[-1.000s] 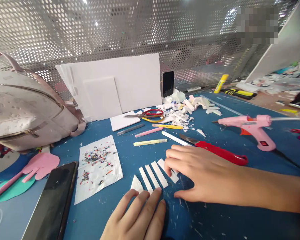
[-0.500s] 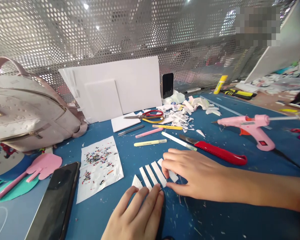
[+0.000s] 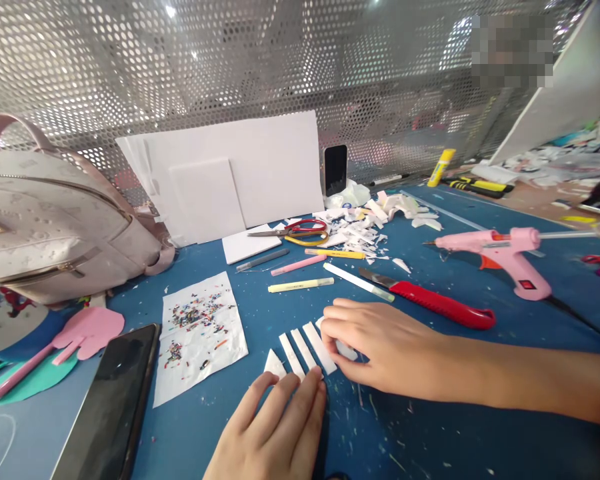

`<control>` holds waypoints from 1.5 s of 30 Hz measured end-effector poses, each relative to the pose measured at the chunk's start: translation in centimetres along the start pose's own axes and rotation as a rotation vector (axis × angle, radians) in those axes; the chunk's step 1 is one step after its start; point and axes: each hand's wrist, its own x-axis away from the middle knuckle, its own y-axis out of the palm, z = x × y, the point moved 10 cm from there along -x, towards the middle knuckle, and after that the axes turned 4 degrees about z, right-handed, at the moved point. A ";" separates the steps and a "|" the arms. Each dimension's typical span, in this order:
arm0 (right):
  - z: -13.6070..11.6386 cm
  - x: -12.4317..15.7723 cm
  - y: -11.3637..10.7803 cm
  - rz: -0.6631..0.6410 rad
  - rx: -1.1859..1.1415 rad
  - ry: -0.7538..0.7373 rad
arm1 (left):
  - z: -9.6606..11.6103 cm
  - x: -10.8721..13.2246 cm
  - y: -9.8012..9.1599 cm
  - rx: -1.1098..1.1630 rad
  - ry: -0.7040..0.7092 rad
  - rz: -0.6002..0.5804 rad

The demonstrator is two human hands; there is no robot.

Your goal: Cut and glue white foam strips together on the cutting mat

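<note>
Several narrow white foam strips (image 3: 305, 350) lie side by side on the blue mat (image 3: 430, 413), with a small white triangular offcut (image 3: 273, 364) at their left. My right hand (image 3: 380, 347) comes in from the right, its fingers curled over the rightmost strip and pinching it. My left hand (image 3: 275, 433) lies flat at the bottom edge, fingers stretched together, tips touching the near ends of the strips.
A red utility knife (image 3: 430, 303), pink glue gun (image 3: 500, 257), pens (image 3: 300, 285), scissors (image 3: 290, 230) and white scraps (image 3: 360, 230) lie beyond. White boards (image 3: 230, 177) lean on the mesh. A phone (image 3: 105, 407), speckled paper (image 3: 200, 333) and backpack (image 3: 55, 213) sit left.
My right hand slid slightly left and curled its fingers tighter over the rightmost strip. My left hand crept a little forward to the strip ends.
</note>
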 end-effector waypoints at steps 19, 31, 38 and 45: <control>-0.2 0.0 -0.2 -0.015 -0.011 0.006 | -0.4 -1.4 0.1 0.012 0.012 -0.038; 0.1 -0.3 -1.9 0.079 -0.032 0.027 | -0.3 -1.5 0.0 0.021 0.015 -0.044; 1.5 -0.9 -1.7 0.088 -0.214 0.113 | -0.1 -1.4 0.2 0.018 0.027 -0.066; 1.2 -1.2 -1.9 0.152 -0.253 -0.025 | -0.3 -1.7 -0.3 0.018 0.011 -0.031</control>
